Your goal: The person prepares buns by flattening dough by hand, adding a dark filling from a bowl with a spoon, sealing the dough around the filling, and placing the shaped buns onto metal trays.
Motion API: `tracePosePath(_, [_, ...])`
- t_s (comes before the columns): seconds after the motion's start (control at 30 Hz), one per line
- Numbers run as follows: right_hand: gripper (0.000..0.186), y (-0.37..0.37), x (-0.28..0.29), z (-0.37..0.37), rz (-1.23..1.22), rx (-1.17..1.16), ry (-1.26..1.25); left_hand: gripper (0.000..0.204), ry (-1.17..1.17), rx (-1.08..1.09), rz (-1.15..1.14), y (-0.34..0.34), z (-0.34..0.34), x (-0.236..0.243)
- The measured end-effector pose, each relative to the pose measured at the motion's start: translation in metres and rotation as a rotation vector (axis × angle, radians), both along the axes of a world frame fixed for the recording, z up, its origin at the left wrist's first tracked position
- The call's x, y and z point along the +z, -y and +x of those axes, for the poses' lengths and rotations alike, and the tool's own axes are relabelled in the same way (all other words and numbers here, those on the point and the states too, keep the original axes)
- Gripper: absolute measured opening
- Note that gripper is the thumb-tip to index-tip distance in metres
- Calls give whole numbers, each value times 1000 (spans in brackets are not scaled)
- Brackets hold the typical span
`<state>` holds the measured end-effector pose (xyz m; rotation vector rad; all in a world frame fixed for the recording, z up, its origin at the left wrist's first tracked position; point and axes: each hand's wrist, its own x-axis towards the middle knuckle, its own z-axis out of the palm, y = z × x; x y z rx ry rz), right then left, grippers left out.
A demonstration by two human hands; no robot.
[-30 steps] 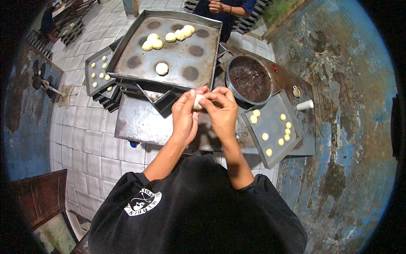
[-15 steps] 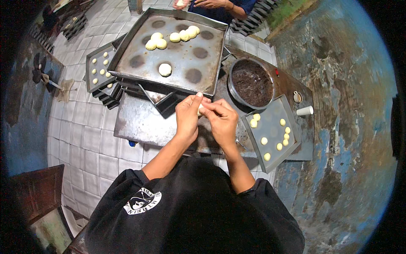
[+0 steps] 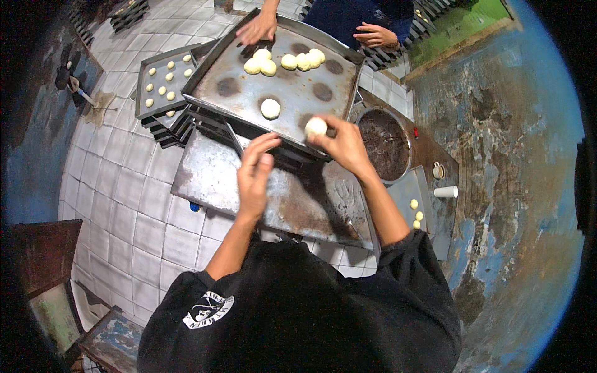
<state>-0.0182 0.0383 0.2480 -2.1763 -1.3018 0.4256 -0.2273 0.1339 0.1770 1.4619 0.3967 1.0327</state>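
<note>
My right hand [image 3: 339, 143] grips a pale dough ball [image 3: 316, 127] at the near right corner of a large worn baking tray [image 3: 221, 105]. My left hand [image 3: 255, 174] is open and empty below the tray's front edge, its fingers loosely curved. On the tray one ball [image 3: 270, 108] sits alone toward the front, and further back are two touching clusters of balls [image 3: 261, 64] [image 3: 302, 61]. The large tray rests raised on dark supports over a scuffed metal tabletop [image 3: 211, 161].
A steel bowl of dark filling [image 3: 382, 143] and a tray with dough balls [image 3: 404, 186] lie right, beside a white cylinder [image 3: 445, 192] and a cup [image 3: 438, 170]. Another tray of balls [image 3: 145, 112] is left. A co-worker's hands [image 3: 258, 28] [image 3: 376, 36] are at the far side.
My hands were together pinching the dough; they have separated, the right one carrying the ball up and right, the left now open. A co-worker's hand has reached over the tray's back.
</note>
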Motion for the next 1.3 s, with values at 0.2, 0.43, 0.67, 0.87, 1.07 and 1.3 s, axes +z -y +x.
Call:
tracePosePath(0.2, [57, -23, -92, 74, -362, 213, 264, 23, -140, 367, -176, -55, -91, -58])
tracePosePath(0.43, [67, -102, -159, 101, -88, -116, 586, 15, -74, 590, -442, -83, -135, -86])
tracePosePath(0.67, [69, -126, -124, 74, -222, -92, 468, 15, 10, 732, -461, -90, -162, -94])
tracePosePath(0.87, [32, -230, -95, 66, -32, -38, 701, 14, 55, 705, -525, -100, -153, -84])
tracePosePath(1.07, [29, -235, -89, 44, -85, -273, 487, 16, 12, 601, -427, -101, -129, -65])
tracePosePath(1.3, [19, -58, -47, -4, 572, -366, -872, 31, -200, -19, -420, -56, -15, -18])
